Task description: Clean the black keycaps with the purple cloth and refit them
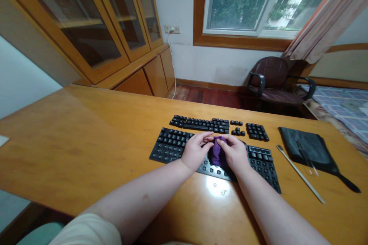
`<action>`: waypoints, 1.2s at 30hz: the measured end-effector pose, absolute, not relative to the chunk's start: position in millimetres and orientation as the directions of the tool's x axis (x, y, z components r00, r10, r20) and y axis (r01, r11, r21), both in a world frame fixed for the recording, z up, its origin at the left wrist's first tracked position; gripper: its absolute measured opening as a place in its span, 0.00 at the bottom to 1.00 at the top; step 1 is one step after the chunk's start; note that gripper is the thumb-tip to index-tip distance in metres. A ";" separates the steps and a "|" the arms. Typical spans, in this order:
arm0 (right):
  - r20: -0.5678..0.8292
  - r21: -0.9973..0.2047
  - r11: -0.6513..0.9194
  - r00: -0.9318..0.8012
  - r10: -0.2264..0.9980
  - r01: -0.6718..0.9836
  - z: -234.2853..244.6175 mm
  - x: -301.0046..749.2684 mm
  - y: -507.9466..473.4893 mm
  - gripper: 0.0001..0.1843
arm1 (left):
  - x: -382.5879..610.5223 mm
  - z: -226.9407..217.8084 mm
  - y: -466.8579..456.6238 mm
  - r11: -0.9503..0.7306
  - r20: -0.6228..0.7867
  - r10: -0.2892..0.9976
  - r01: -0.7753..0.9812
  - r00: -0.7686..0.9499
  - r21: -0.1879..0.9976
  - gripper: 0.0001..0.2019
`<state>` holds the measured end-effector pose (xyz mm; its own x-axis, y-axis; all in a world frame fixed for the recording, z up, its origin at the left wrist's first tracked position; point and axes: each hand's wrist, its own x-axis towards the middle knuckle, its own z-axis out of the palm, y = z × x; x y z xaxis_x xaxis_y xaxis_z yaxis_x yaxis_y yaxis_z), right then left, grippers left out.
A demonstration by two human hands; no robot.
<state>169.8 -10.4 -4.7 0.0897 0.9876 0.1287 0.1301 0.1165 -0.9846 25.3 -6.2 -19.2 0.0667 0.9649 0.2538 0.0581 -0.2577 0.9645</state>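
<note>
A black keyboard (172,145) lies on the wooden desk (86,141) in front of me, with part of its keys removed. Loose black keycaps (201,124) are laid out in rows just behind it. Both hands meet over the keyboard's middle. My left hand (196,150) and my right hand (234,152) pinch a purple lump (217,154), either cloth or cleaning gel, that rests on the keyboard. Fingers of both hands are curled onto it.
A black pouch (309,147) lies at the right of the desk, with a thin pale stick (300,174) beside it and a black-handled tool (346,183) at its corner. Behind the desk stand a dark armchair (273,80), wooden cabinets (115,26) and a window (258,0).
</note>
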 end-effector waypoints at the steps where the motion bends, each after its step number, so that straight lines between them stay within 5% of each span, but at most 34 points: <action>1: 0.119 -0.988 0.107 0.102 0.988 0.115 -4.9 169.7 -10.5 0.09 | 25.6 -18.4 -6.0 -0.250 0.247 0.967 0.043 0.060 0.967 0.17; 13: 0.067 -0.997 0.071 0.179 0.982 -0.015 -5.7 166.5 -12.3 0.11 | 18.9 -2.5 -7.7 -0.430 0.440 0.898 0.270 0.025 0.862 0.05; 23: 0.060 -0.998 0.065 0.192 0.980 -0.022 -5.0 164.8 -14.1 0.12 | 23.0 -14.5 -6.7 -0.302 0.299 0.953 0.075 0.041 0.951 0.14; 36: 0.092 -0.996 0.094 0.103 0.990 -0.013 -9.9 166.8 -14.0 0.08 | 18.8 -8.5 -9.0 -0.375 0.369 0.926 0.276 0.075 0.885 0.14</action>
